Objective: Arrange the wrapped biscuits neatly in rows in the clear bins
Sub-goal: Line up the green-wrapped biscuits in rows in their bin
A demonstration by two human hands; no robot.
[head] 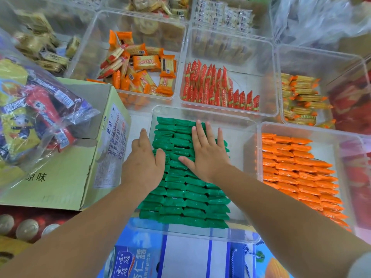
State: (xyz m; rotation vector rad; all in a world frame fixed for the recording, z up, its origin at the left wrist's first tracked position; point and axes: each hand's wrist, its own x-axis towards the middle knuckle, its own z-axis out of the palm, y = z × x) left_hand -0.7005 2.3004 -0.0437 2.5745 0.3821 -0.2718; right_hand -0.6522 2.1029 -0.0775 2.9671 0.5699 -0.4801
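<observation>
Green wrapped biscuits [186,195] fill the near clear bin [236,135] in rows. The right hand [206,155] presses flat on them, grip apart. The left hand [143,163], grip also apart, steadies their left edge. Light, even pressure should level them without crushing.

The right hand [206,155] lies flat on green biscuits [180,199] (rowed in a clear bin [236,125]), left hand [143,165] alongside.
</observation>
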